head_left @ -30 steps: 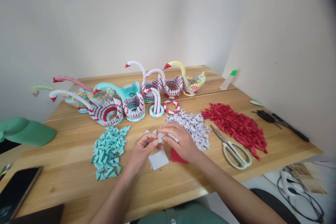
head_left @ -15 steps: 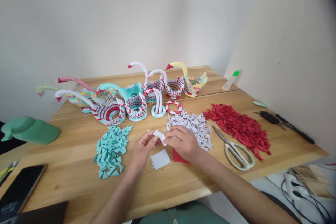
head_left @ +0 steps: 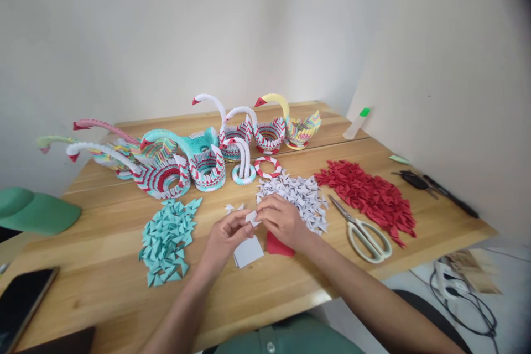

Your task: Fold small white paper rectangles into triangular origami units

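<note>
White paper piece pinched between left hand and right hand, fingertips together, just above table near front edge. Below: white squares, red sheet. Teal pile left, white pile and scissors right. Swans toward back edge.

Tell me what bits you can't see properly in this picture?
- Small white paper piece, head view: pinched between the left hand and right hand; fingers hide its folds.
- Red paper: mostly under the right hand.
- Phone: cut off by the left edge.
- Dark things by the wall: too small to name.
- Cables below the table: blurred.
</note>
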